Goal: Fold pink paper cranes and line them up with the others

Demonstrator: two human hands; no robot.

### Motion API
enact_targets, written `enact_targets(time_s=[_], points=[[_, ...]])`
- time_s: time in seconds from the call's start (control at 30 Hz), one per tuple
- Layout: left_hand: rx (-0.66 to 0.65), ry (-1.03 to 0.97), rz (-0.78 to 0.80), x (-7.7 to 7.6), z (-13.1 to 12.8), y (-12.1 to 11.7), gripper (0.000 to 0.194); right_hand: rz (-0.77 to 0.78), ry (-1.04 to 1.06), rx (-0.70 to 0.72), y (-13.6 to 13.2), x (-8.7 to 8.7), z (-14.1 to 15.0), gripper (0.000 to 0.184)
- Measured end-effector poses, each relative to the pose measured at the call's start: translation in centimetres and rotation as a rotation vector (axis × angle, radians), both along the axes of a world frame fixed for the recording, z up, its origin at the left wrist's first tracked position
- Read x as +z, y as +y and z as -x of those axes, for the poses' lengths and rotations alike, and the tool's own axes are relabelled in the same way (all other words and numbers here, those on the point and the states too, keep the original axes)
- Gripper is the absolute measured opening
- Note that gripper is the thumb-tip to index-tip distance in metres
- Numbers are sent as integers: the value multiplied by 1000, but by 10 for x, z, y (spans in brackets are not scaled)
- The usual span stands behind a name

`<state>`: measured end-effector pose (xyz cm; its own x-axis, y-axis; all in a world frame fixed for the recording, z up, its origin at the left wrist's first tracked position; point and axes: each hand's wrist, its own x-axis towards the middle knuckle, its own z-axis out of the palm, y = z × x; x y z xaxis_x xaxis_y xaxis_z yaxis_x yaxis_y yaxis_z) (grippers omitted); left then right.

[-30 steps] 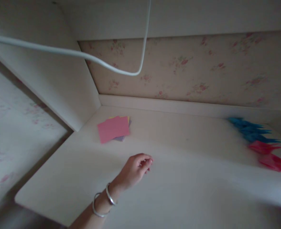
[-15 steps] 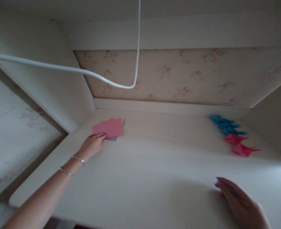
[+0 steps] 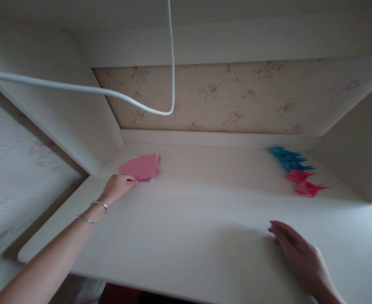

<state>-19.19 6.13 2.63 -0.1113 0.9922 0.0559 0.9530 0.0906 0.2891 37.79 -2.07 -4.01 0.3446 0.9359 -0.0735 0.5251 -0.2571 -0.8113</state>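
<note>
A small stack of coloured paper squares [image 3: 140, 166], pink on top, lies at the back left of a white desk [image 3: 198, 228]. My left hand [image 3: 118, 186], with two bangles at the wrist, reaches out and pinches the near corner of the top pink sheet, which lifts slightly. My right hand [image 3: 295, 249] rests on the desk at the front right, fingers stretched out and flat, holding nothing. Folded paper figures sit at the back right: several blue ones [image 3: 287, 156] and two pink ones [image 3: 304, 183].
A white cable [image 3: 132, 101] hangs in a loop above the desk's back left. Floral wallpaper [image 3: 224, 97] backs the alcove, with white side panels left and right. The desk's front edge runs across the bottom of the view.
My left hand went from mid-desk to the paper stack and now pinches the pink sheet's corner. My right hand came into view and settled flat on the desk.
</note>
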Motion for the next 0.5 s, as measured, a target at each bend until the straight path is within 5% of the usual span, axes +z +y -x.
enact_targets(time_s=[0.2,0.5], points=[[66,-112,-70,10,5,-1,30,58,-10,24,1,-2,-4,52],[427,-148,-622,41,-10,-15,32,26,17,20,3,1,-4,46]])
